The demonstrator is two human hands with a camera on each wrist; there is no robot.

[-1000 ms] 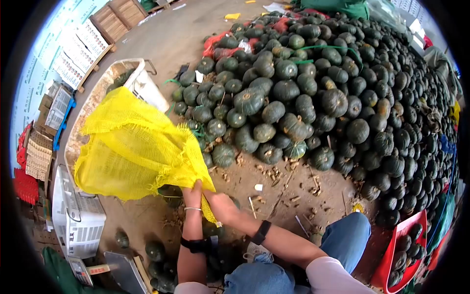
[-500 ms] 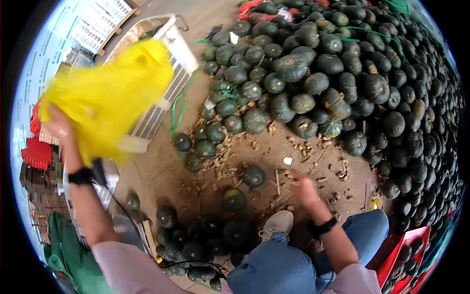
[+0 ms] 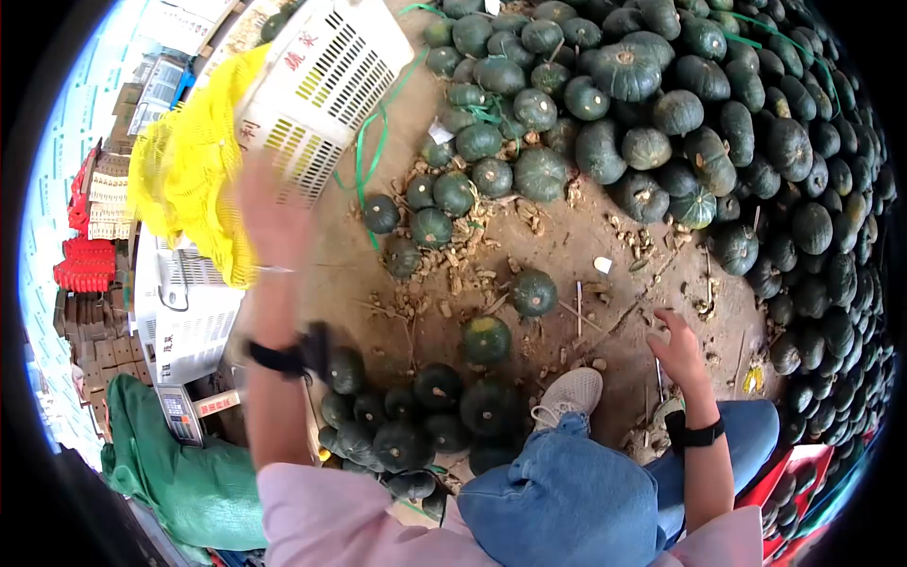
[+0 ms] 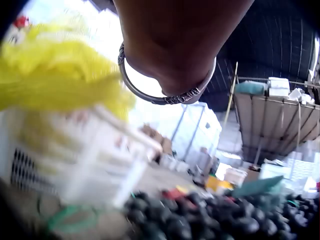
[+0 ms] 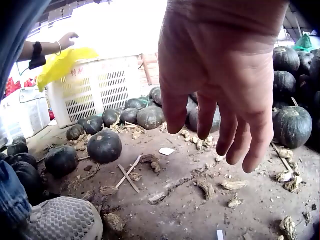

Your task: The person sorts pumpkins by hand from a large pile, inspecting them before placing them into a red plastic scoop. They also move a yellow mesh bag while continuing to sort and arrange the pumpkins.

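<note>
A yellow mesh bag [image 3: 194, 161] hangs bunched over the side of a white slatted crate [image 3: 326, 76]; the right wrist view shows the bag [image 5: 62, 65] draped on the crate's rim. Blurred in the head view, my left hand [image 3: 272, 208] is beside the bag. In the right wrist view the left hand [image 5: 66, 41] is raised just above the bag with fingers extended, apart from it. My right hand [image 3: 678, 350] hangs over the floor with relaxed fingers, holding nothing; its fingers [image 5: 227, 130] point down in the right wrist view. The left wrist view shows the bag [image 4: 60, 70] but only the wrist.
A big pile of dark green squash [image 3: 652, 104] fills the right side. More squash [image 3: 402, 444] lie near the white shoe [image 3: 572, 392]. A scale display [image 3: 179, 416], a green sack [image 3: 189, 482] and a red container [image 3: 794, 482] stand around. Dry stems litter the floor.
Both hands gripped the bag at first; my right hand has let go and moved right. My left hand swung the bag left to the crate and now appears free of it. The view has shifted.
</note>
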